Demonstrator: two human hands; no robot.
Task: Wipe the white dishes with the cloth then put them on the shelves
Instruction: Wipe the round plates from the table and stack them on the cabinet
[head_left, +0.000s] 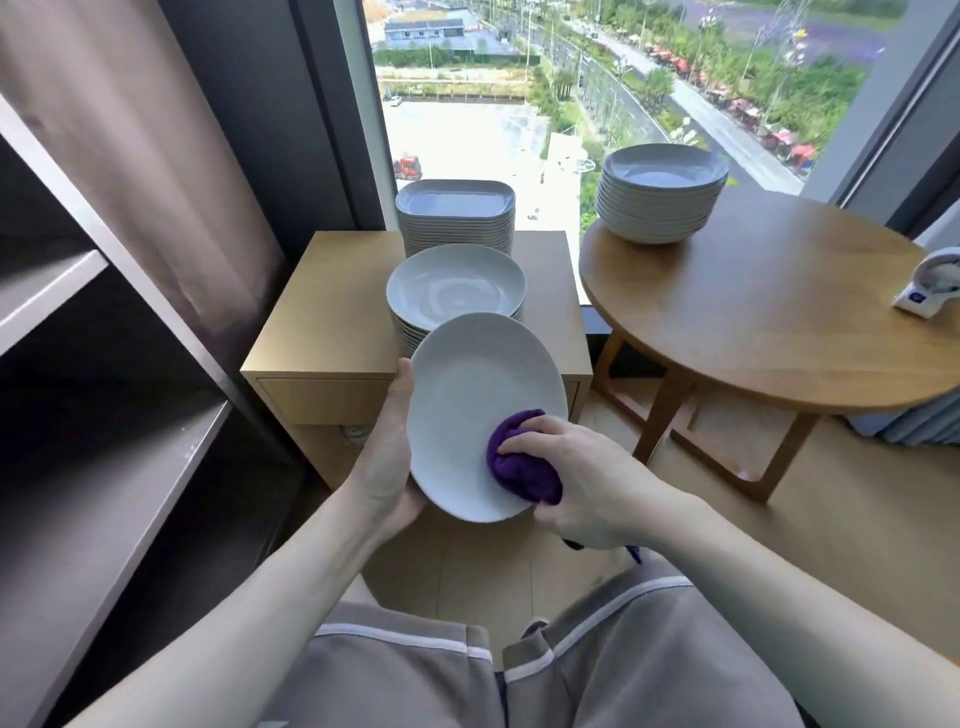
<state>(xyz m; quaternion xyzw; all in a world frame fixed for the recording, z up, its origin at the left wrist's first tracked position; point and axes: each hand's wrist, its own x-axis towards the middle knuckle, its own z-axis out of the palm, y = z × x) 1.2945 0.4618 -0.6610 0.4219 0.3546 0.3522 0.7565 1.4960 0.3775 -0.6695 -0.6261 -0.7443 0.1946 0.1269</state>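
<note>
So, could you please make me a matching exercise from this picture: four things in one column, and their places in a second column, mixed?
1. purple cloth
2. tilted plate
3. stack of square dishes
4. stack of bowls

A. on the round table
B. held by the left hand
C. at the back of the wooden cabinet
D. bunched in the right hand

Pairs: 1-D, 2-B, 3-C, 4-A.

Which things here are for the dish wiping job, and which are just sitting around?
For the job: white plate in the left hand, purple cloth in the right hand, round plate stack, rectangular dish stack, bowl stack, shelves.
Just there: wooden cabinet, round table, white gadget, curtain.
</note>
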